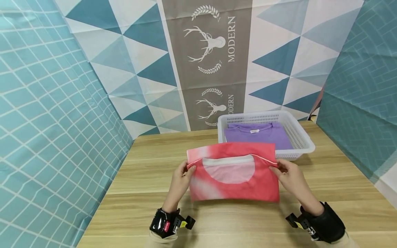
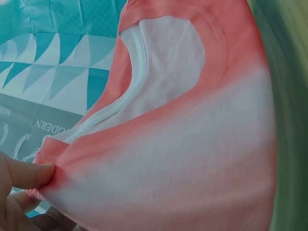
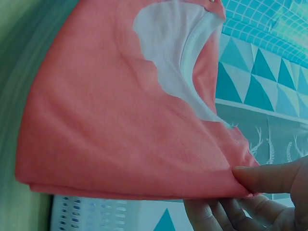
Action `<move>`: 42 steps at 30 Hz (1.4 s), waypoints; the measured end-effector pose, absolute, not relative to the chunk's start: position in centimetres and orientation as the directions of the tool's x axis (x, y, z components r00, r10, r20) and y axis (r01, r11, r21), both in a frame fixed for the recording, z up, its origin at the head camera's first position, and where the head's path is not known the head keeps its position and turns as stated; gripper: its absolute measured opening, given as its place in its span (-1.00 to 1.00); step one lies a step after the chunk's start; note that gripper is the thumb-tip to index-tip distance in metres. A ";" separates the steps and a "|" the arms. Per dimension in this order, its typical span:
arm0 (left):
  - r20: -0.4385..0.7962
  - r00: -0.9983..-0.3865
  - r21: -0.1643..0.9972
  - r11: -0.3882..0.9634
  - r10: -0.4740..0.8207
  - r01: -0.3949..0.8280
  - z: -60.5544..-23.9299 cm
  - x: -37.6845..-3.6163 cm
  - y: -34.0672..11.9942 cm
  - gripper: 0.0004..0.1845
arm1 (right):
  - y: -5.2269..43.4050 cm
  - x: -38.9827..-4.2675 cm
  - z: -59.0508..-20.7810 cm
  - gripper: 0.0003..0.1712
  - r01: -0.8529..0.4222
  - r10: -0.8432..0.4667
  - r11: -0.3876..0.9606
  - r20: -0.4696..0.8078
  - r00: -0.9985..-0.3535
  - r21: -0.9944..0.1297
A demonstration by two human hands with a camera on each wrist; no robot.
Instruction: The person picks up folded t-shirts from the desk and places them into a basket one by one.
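Note:
A folded red and white T-shirt (image 1: 229, 189) hangs between my two hands, its pale neckline uppermost and its lower edge just over the table. At its left corner my left hand (image 1: 181, 179) pinches the fabric between thumb and fingers; the left wrist view shows the thumb (image 2: 33, 175) pressed on the cloth. My right hand (image 1: 291, 175) pinches the opposite corner, with the thumb (image 3: 269, 178) on the front and the fingers behind. Behind the shirt stands a white plastic basket (image 1: 299, 137) holding a folded purple T-shirt (image 1: 260, 136), partly hidden by the red one.
The wooden table (image 1: 139, 199) runs under both hands. A patterned cloth backdrop (image 1: 207, 69) hangs along its far edge. Teal sheets, a left one (image 1: 52, 120) and a right one (image 1: 366, 86), flank the table.

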State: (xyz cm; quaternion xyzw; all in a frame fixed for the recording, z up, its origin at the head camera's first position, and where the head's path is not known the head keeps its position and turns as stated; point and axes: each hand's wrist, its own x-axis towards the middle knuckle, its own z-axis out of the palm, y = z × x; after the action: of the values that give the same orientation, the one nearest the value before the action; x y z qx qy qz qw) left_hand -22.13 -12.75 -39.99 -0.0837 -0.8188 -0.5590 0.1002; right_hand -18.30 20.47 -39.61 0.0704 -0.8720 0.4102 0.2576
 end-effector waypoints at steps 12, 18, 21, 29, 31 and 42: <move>0.316 -0.948 0.887 0.346 0.023 0.304 -37.1 -23.9 -11.1 -0.86 | 21.9 -19.5 -37.5 -0.91 -0.307 0.117 0.678 0.511 -0.852 -0.668; 0.357 -0.933 0.878 0.325 0.045 0.352 -35.4 -25.2 -9.7 -0.86 | 23.6 -20.8 -35.3 -0.88 -0.284 0.138 0.711 0.523 -0.841 -0.644; 0.365 -0.929 0.873 0.326 0.053 0.362 -34.4 -25.9 -9.0 -0.85 | 24.4 -21.4 -34.3 -0.84 -0.262 0.145 0.717 0.507 -0.850 -0.646; 0.380 -0.922 0.863 0.328 0.077 0.384 -32.8 -28.4 -6.8 -0.86 | 25.7 -23.1 -32.3 -0.73 -0.191 0.191 0.732 0.466 -0.864 -0.654; 0.370 -0.925 0.878 0.295 0.083 0.377 -32.6 -29.0 -6.3 -0.87 | 25.9 -23.6 -32.0 -0.72 -0.181 0.199 0.742 0.470 -0.860 -0.646; 0.380 -0.919 0.867 0.306 0.105 0.394 -30.9 -31.8 -3.7 -0.87 | 27.5 -25.7 -30.8 -0.63 -0.118 0.237 0.761 0.442 -0.865 -0.638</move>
State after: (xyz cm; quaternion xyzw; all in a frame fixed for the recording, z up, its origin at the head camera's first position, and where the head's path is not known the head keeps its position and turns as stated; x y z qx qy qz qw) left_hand -31.80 -3.70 -30.92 -0.1564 -0.7979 -0.5681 0.1270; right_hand -25.68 27.50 -30.75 -0.0330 -0.9024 0.3439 0.2576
